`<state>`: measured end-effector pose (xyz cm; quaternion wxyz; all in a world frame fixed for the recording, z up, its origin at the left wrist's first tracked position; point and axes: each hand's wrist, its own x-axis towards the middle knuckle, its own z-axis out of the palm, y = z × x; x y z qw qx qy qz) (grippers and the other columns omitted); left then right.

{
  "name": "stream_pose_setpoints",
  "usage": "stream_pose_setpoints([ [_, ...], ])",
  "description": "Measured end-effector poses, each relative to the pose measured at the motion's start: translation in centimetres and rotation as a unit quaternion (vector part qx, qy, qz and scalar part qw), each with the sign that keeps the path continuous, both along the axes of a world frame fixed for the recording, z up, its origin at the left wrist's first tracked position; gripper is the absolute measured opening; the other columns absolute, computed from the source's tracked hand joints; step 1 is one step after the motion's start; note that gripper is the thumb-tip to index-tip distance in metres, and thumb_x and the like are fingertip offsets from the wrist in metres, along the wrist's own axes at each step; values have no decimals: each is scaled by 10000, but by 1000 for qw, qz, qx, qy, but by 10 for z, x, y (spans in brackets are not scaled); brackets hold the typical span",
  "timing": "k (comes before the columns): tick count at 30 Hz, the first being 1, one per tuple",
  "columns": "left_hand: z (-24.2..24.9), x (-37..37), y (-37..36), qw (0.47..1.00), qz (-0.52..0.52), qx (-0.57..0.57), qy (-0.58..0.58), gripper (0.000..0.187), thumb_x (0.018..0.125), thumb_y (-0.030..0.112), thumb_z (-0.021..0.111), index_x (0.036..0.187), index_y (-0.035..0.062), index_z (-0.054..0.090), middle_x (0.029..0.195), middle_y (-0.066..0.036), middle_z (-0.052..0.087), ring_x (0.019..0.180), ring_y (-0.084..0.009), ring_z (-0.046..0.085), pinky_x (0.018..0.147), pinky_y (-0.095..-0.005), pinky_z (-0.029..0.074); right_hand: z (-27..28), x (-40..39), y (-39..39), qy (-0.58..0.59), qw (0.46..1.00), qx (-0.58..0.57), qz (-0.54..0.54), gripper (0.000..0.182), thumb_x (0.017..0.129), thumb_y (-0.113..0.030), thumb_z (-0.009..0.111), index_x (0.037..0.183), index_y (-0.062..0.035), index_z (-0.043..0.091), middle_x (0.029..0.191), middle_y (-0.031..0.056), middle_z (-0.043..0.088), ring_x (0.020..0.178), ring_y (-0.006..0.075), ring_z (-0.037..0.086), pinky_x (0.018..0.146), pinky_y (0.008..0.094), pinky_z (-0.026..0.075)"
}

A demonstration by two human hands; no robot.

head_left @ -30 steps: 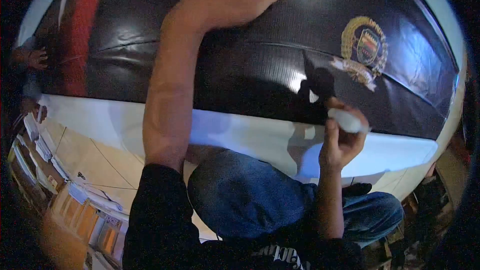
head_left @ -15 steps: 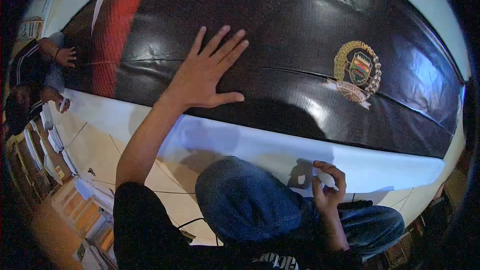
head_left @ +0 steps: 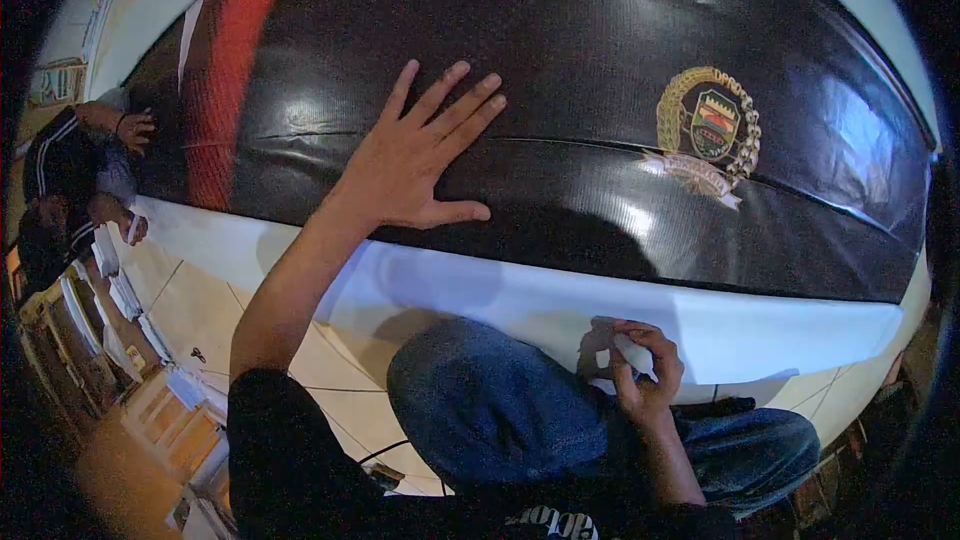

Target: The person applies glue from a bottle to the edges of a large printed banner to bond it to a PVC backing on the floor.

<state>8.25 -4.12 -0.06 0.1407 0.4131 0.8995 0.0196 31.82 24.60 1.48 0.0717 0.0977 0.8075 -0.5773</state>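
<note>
My left hand (head_left: 415, 155) lies flat with spread fingers on a glossy black printed sheet (head_left: 530, 30), near its lower edge. In my right hand (head_left: 650, 370), above the white border (head_left: 760, 325) below the sheet, is a small white object (head_left: 634, 355) pinched between thumb and fingers; its exact kind is unclear. A creased line runs across the sheet. On its right part is a crest (head_left: 712, 130) with a gold wreath and a ribbon. A red band (head_left: 225, 70) crosses its left part.
At the far left another person (head_left: 55, 175) has one hand on the sheet and the other beside its edge. Wooden pieces and stacked white items (head_left: 120, 290) lie lower left on the tiled floor (head_left: 215, 315), along with small scissors (head_left: 198, 354).
The view has shifted slightly, with the crest a little further left and up. My left hand stays spread on the sheet; my right hand still holds the white object.
</note>
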Motion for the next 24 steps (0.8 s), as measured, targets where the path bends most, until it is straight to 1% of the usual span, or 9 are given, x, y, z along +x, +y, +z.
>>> stream_pose_setpoints([
  [2,1,-1,3,1000,-17,0,2,993,739,769,460,1475,136,250,1539,-46,226,1414,-292,193,1138,-572,71,1,-1,-1,4,1000,-3,-11,279,716,0,700,959,-29,566,1002,168,676,937,297,662,813,377,526],
  [5,1,-3,10,1000,-28,2,-9,988,747,776,443,1478,142,244,1539,-39,227,1417,-283,188,1139,-571,64,2,-3,1,7,1000,-16,-9,289,722,-4,697,975,-31,561,997,173,674,942,303,660,818,380,524],
  [8,0,-1,13,1000,-28,0,-12,987,753,786,421,1479,141,240,1538,-38,229,1419,-276,183,1138,-577,56,3,-4,2,-1,1000,24,13,306,730,-5,693,996,-34,546,996,181,671,947,312,657,824,382,522],
  [9,-1,0,14,1000,-28,1,-12,987,753,786,421,1479,141,240,1538,-38,229,1419,-276,183,1138,-577,56,2,-4,3,-5,1000,22,15,298,733,-5,693,991,-35,548,996,184,670,949,318,655,823,386,521],
  [11,-1,1,15,999,-28,19,-18,1026,713,763,489,1465,102,267,1528,-78,250,1408,-329,203,1130,-587,52,3,-6,3,-11,1000,20,17,291,736,-5,693,987,-36,549,996,187,669,951,323,654,822,390,520],
  [13,-2,1,15,999,-30,17,-16,1026,713,764,489,1465,102,267,1528,-76,250,1409,-328,201,1130,-587,51,5,-10,0,16,999,-28,-17,276,733,-1,692,969,-35,552,997,189,668,956,321,652,822,389,519],
  [21,-3,1,19,999,-48,15,-19,1022,718,761,488,1470,109,257,1528,-70,249,1413,-325,189,1128,-595,35,2,-6,6,6,1000,11,7,304,724,15,687,985,-34,539,992,192,667,946,312,653,827,387,521],
  [23,-3,2,19,999,-39,-5,-17,992,742,773,453,1484,157,222,1542,-19,214,1422,-267,176,1140,-583,56,3,-6,5,10,1000,6,0,306,722,18,688,985,-33,540,990,191,668,944,311,653,827,388,521],
  [24,-2,2,20,999,-39,-5,-17,992,742,773,453,1484,157,222,1542,-19,214,1422,-267,176,1140,-583,56,3,-6,5,6,1000,4,-6,309,720,22,688,986,-34,541,989,191,668,944,312,653,829,389,521],
])
